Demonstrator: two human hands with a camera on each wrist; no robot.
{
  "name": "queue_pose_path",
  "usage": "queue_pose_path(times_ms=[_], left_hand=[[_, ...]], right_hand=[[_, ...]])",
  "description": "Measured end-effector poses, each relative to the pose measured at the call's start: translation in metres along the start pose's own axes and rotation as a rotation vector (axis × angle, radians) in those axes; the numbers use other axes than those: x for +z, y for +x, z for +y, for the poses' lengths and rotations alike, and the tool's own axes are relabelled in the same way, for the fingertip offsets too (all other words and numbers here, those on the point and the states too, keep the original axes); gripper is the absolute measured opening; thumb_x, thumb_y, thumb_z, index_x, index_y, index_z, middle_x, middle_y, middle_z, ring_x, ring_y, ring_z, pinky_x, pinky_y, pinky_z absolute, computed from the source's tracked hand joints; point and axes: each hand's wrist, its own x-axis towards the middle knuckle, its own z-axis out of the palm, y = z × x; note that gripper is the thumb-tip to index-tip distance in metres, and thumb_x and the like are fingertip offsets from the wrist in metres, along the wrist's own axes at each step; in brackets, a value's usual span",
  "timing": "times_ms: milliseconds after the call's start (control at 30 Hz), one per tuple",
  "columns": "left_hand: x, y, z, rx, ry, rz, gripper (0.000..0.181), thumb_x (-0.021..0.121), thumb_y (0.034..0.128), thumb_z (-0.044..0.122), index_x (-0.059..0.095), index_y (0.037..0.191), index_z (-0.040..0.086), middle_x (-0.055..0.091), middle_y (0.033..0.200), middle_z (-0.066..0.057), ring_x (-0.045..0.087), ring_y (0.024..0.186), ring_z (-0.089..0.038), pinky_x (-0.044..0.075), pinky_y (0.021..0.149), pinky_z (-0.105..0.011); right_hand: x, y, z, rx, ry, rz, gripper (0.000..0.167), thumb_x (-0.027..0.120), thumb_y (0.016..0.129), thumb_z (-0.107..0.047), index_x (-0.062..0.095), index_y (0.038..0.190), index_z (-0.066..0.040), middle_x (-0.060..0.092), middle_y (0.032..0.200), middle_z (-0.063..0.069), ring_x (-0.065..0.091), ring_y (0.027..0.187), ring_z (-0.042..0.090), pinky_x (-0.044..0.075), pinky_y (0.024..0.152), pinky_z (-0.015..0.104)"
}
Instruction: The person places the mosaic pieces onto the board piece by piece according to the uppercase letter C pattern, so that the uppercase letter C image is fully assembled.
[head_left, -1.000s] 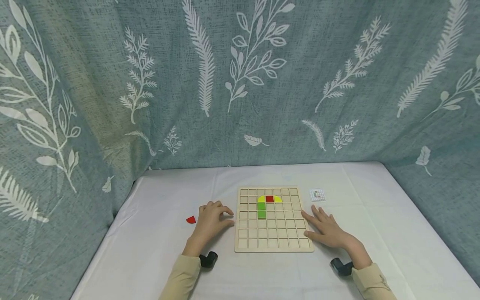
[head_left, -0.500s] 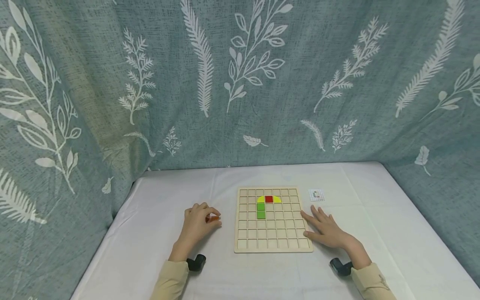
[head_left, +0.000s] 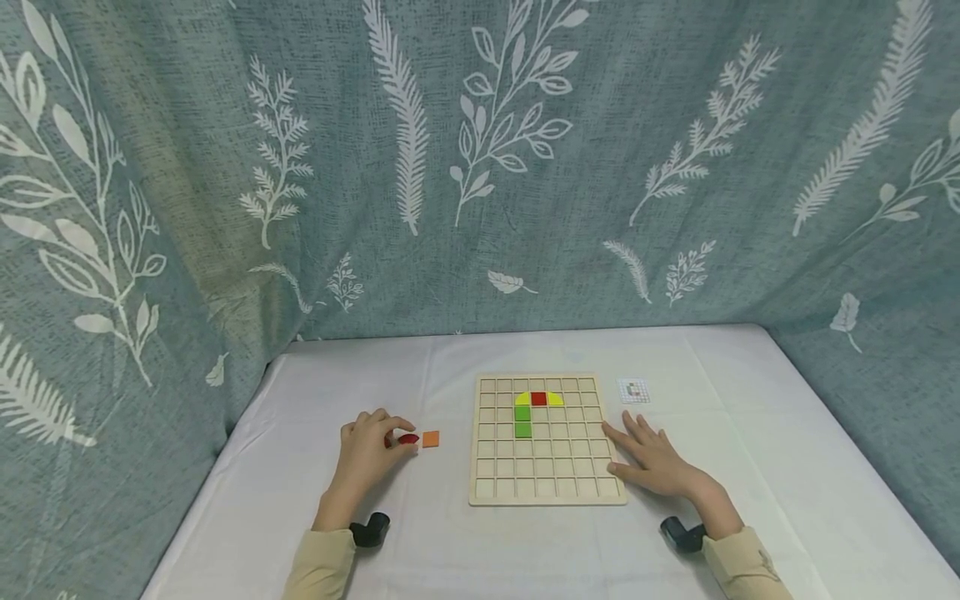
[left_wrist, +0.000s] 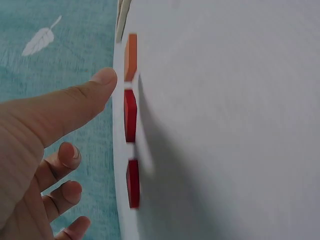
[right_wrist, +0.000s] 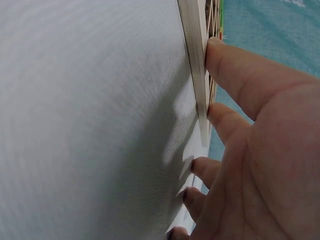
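Observation:
My left hand hovers over the white cloth left of the board, thumb and forefinger apart. Between and beneath those fingers lies a red piece, partly covered. A second red piece shows further along the row in the left wrist view. Just right of the fingertips lies an orange square tile. My right hand is spread out, its thumb and forefinger resting on the right edge of the wooden grid board. On the board sit two green squares, a red square and yellow rounded pieces.
A small printed pattern card lies beyond the board's upper right corner. White cloth covers the table, and a teal leaf-print curtain hangs behind it. Each wrist wears a black camera.
From beside the board, my left hand has moved left, past the orange tile and over the red pieces. The orange tile now lies uncovered. My right hand stays in place on the board.

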Motion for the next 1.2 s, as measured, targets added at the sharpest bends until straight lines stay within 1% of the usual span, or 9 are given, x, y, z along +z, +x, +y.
queue_pose_path(times_ms=[100, 233, 500, 667, 900, 1033, 1200], left_hand=[[-0.003, -0.002, -0.006, -0.019, 0.015, 0.005, 0.027, 0.081, 0.0692, 0.025, 0.072, 0.093, 0.018, 0.051, 0.072, 0.002, 0.041, 0.074, -0.017, 0.030, 0.084, -0.051], [-0.006, -0.004, -0.013, -0.034, 0.033, 0.016, 0.027, 0.081, 0.0691, 0.024, 0.072, 0.094, 0.017, 0.055, 0.077, 0.000, 0.045, 0.078, -0.020, 0.030, 0.085, -0.054], [-0.010, -0.007, -0.025, -0.046, 0.075, 0.045, 0.027, 0.080, 0.0696, 0.024, 0.072, 0.093, 0.015, 0.052, 0.073, -0.001, 0.046, 0.077, -0.022, 0.030, 0.083, -0.054], [-0.011, -0.008, -0.027, -0.061, 0.093, 0.041, 0.028, 0.080, 0.0695, 0.026, 0.072, 0.093, 0.014, 0.049, 0.072, -0.001, 0.044, 0.074, -0.021, 0.031, 0.083, -0.055], [-0.011, -0.008, -0.028, -0.082, 0.089, 0.017, 0.027, 0.080, 0.0707, 0.027, 0.072, 0.093, 0.013, 0.047, 0.070, -0.001, 0.042, 0.071, -0.020, 0.033, 0.080, -0.053], [-0.011, -0.008, -0.029, -0.084, 0.080, 0.001, 0.025, 0.079, 0.0713, 0.026, 0.071, 0.091, 0.014, 0.048, 0.071, -0.002, 0.042, 0.072, -0.020, 0.032, 0.080, -0.053], [-0.012, -0.007, -0.029, -0.081, 0.081, -0.013, 0.024, 0.079, 0.0716, 0.026, 0.071, 0.090, 0.013, 0.048, 0.072, -0.001, 0.043, 0.075, -0.021, 0.031, 0.082, -0.054]], right_hand=[[0.001, 0.000, 0.000, 0.000, -0.003, 0.001, 0.065, 0.053, 0.089, -0.043, 0.036, 0.143, -0.011, 0.015, 0.149, 0.030, 0.006, 0.135, 0.051, 0.001, 0.101, 0.069], [0.000, 0.000, 0.000, -0.001, -0.002, 0.005, 0.064, 0.053, 0.090, -0.042, 0.036, 0.143, -0.011, 0.015, 0.149, 0.030, 0.006, 0.135, 0.051, 0.001, 0.102, 0.069], [0.001, 0.001, 0.000, -0.008, -0.010, 0.010, 0.064, 0.053, 0.089, -0.042, 0.036, 0.143, -0.010, 0.016, 0.148, 0.030, 0.007, 0.135, 0.052, 0.002, 0.101, 0.070], [0.002, 0.001, 0.002, -0.009, -0.013, 0.012, 0.065, 0.053, 0.090, -0.042, 0.035, 0.143, -0.010, 0.015, 0.148, 0.030, 0.006, 0.135, 0.052, 0.001, 0.101, 0.070], [0.004, 0.001, 0.004, -0.005, -0.015, 0.014, 0.065, 0.053, 0.089, -0.043, 0.036, 0.143, -0.011, 0.016, 0.148, 0.030, 0.007, 0.135, 0.052, 0.002, 0.101, 0.070], [0.004, 0.001, 0.004, -0.010, -0.023, 0.014, 0.065, 0.053, 0.089, -0.044, 0.036, 0.142, -0.011, 0.017, 0.148, 0.030, 0.008, 0.134, 0.053, 0.003, 0.100, 0.071], [0.004, 0.002, 0.005, -0.009, -0.021, 0.013, 0.065, 0.053, 0.089, -0.043, 0.036, 0.143, -0.011, 0.016, 0.148, 0.030, 0.007, 0.135, 0.052, 0.003, 0.100, 0.071]])
